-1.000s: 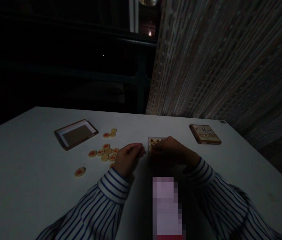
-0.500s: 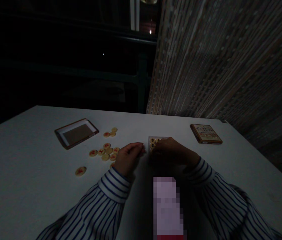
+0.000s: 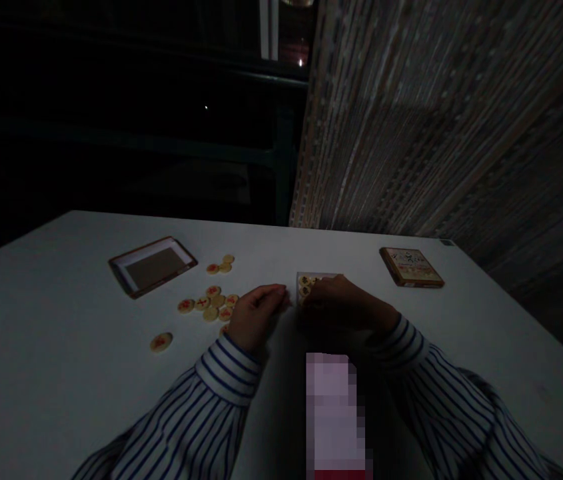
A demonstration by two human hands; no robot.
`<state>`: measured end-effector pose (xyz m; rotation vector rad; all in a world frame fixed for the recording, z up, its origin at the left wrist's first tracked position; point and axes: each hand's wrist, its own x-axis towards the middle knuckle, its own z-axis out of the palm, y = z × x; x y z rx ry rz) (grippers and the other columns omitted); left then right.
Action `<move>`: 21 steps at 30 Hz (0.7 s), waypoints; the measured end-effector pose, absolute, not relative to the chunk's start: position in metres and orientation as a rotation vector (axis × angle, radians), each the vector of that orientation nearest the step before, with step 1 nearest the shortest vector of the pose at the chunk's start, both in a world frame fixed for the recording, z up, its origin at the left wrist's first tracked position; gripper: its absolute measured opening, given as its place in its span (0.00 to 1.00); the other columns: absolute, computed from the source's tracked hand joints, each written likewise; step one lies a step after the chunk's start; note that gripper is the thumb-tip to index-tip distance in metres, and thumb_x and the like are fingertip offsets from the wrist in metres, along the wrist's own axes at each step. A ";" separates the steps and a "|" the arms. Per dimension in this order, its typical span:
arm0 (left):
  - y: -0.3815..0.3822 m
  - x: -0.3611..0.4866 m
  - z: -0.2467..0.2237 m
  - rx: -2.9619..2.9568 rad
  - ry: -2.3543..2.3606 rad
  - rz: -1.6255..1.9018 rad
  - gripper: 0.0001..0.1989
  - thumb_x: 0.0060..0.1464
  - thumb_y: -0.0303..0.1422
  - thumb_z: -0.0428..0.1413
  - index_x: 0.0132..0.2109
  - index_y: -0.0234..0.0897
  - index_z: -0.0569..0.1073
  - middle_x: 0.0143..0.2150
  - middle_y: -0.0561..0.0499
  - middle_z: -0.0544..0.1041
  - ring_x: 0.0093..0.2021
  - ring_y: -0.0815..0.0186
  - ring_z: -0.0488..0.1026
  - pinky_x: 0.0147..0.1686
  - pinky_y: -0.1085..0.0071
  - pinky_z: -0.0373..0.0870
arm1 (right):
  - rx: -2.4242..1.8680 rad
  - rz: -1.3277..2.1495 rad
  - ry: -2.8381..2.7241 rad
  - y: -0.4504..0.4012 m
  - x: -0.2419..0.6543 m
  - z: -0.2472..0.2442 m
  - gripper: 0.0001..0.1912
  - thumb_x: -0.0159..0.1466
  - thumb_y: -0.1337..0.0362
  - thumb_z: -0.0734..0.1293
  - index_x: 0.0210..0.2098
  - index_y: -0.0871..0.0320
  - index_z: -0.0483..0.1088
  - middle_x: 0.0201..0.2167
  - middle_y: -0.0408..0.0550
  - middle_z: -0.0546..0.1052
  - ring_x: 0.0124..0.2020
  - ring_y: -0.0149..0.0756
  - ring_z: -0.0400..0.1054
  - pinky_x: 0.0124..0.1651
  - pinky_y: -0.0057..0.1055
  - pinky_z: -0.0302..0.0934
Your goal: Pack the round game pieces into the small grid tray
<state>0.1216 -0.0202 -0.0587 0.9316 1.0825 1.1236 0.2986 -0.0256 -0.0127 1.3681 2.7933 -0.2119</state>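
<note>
My left hand [image 3: 257, 315] rests on the table with its fingers curled and the thumb pressed to them; whatever it may hold is hidden. Beside it lie several round Chinese chess pieces [image 3: 202, 303] with red characters, some blank side up. My right hand [image 3: 346, 301] is closed and bent down over a small open box [image 3: 299, 277], covering most of it. In the box's uncovered corner, several Chinese chess pieces [image 3: 304, 291] with dark characters lie side by side. Shadow hides the right fingertips.
An open tray-like lid [image 3: 154, 267] lies at the left on the white table [image 3: 86, 373]. A flat printed box [image 3: 412, 267] is at the right. Three pieces [image 3: 221, 265] sit near the lid, and a single piece [image 3: 161, 343] is nearer me. A string curtain [image 3: 361, 133] hangs behind.
Almost nothing differs. My right hand shifts very slightly over the box, while my left hand and the loose pieces stay where they were.
</note>
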 end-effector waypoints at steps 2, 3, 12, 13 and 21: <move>-0.020 0.121 -0.058 0.943 1.083 1.130 0.16 0.34 0.38 0.63 0.31 0.31 0.75 0.26 0.49 0.77 0.28 0.67 0.73 0.35 0.70 0.70 | 1.371 -0.247 2.798 -0.027 0.298 -0.011 0.11 0.59 0.59 0.61 0.34 0.55 0.72 0.33 0.47 0.75 0.34 0.32 0.66 0.35 0.28 0.52; -0.020 0.121 -0.058 0.949 1.083 1.129 0.16 0.34 0.38 0.63 0.31 0.31 0.75 0.26 0.49 0.77 0.28 0.67 0.73 0.35 0.70 0.70 | 1.371 -0.258 2.800 -0.027 0.298 -0.011 0.10 0.59 0.60 0.61 0.34 0.55 0.73 0.33 0.47 0.75 0.34 0.32 0.66 0.35 0.28 0.52; -0.020 0.121 -0.059 0.924 1.074 1.119 0.16 0.34 0.37 0.63 0.32 0.32 0.75 0.25 0.50 0.77 0.27 0.70 0.72 0.33 0.72 0.69 | 1.353 -0.202 2.778 -0.027 0.297 -0.012 0.09 0.58 0.61 0.62 0.33 0.56 0.73 0.33 0.48 0.75 0.35 0.34 0.66 0.35 0.28 0.53; -0.020 0.121 -0.059 0.921 1.070 1.122 0.16 0.34 0.37 0.63 0.31 0.32 0.75 0.25 0.50 0.77 0.27 0.70 0.72 0.33 0.72 0.69 | 1.348 -0.198 2.778 -0.027 0.297 -0.012 0.09 0.58 0.60 0.62 0.33 0.56 0.73 0.33 0.48 0.75 0.35 0.34 0.66 0.35 0.28 0.53; -0.020 0.122 -0.058 0.884 1.054 1.123 0.15 0.33 0.36 0.63 0.31 0.31 0.74 0.24 0.50 0.77 0.27 0.70 0.72 0.33 0.72 0.69 | 1.345 -0.256 2.797 -0.029 0.298 -0.009 0.07 0.57 0.62 0.63 0.32 0.56 0.73 0.33 0.47 0.75 0.34 0.32 0.67 0.36 0.28 0.53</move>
